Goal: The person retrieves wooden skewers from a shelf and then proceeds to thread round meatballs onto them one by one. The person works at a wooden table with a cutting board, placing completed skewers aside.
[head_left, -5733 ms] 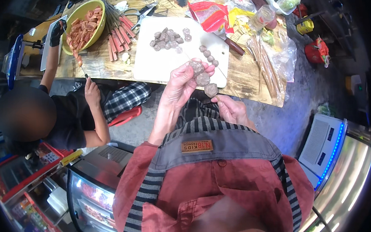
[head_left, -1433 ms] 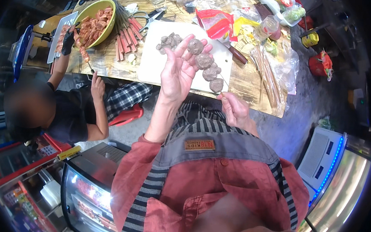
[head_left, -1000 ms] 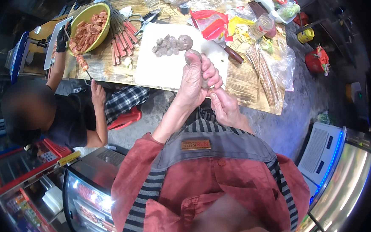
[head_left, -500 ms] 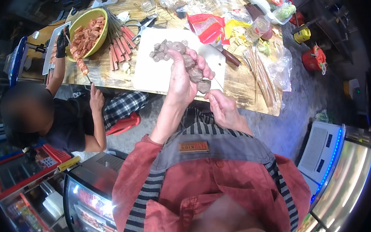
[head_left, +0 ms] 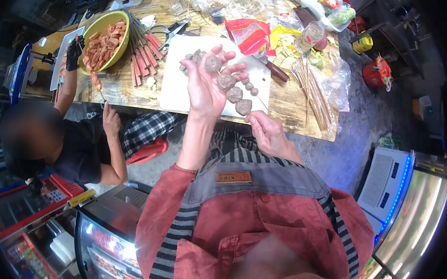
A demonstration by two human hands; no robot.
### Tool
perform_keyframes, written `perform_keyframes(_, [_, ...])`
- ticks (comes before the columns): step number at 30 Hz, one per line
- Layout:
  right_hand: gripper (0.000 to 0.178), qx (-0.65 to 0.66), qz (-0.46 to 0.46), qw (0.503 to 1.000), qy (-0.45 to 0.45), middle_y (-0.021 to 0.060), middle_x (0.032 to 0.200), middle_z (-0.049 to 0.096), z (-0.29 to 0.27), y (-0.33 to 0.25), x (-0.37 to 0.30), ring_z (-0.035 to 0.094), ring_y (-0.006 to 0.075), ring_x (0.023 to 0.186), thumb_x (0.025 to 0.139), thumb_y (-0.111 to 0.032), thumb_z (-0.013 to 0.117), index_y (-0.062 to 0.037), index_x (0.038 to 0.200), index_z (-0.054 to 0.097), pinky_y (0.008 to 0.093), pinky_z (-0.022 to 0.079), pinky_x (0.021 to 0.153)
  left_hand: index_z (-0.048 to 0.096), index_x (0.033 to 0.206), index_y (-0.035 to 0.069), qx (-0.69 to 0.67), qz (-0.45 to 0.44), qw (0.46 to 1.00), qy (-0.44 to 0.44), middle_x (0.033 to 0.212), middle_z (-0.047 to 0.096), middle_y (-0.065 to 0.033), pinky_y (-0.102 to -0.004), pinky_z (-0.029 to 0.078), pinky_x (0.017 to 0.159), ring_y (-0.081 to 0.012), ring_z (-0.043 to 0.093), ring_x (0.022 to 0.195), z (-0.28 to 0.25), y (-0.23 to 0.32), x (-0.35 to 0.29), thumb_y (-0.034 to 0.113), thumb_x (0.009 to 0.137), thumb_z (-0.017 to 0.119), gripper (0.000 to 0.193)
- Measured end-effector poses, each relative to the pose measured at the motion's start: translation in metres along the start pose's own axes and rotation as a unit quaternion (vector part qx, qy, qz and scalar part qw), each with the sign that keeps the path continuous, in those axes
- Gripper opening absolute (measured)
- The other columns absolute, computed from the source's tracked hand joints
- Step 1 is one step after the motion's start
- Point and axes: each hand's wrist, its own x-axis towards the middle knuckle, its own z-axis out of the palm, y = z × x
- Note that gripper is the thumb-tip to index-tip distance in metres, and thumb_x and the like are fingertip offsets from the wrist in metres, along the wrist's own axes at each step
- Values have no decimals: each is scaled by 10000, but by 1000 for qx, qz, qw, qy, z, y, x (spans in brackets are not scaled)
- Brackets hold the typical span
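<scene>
Uncurled since half a second ago, the left hand [head_left: 204, 93] spreads its fingers wide, palm up, behind a skewer of four grey balls [head_left: 234, 95] in the upper middle of the frame. The right hand [head_left: 270, 134] pinches that skewer's lower end. Beyond, a white cutting board [head_left: 177, 93] carries smaller grey balls [head_left: 249, 86].

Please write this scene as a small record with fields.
Left hand: open, palm up, behind grey balls
Right hand: pinches skewer end below lowest ball
Board: white, more balls on it
Right of board: brown knife handle, sticks
Left of board: red-handled skewers, yellow bowl of meat
Co-worker: gloved hand, bare hand, both at a meat skewer
</scene>
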Motion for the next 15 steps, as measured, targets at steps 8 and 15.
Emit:
perform_keyframes(8, [122, 18, 4, 1000, -17, -2, 502, 406, 1, -2, -5, 384, 61, 423, 860, -63, 408, 2, 832, 507, 213, 315, 398, 381, 804, 95, -25, 14, 998, -56, 657, 399, -44, -281, 343, 546, -158, 394, 568, -15, -5, 0, 444, 885, 227, 391])
perform_keyframes(15, [124, 28, -3, 1000, -14, 3, 512, 424, -1, -7, -6, 412, 66, 430, 860, -62, 411, 4, 844, 515, 214, 336, 403, 368, 813, 98, 11, 37, 995, -87, 667, 427, -54, -298, 359, 587, -173, 428, 605, -10, -9, -3, 442, 886, 216, 383])
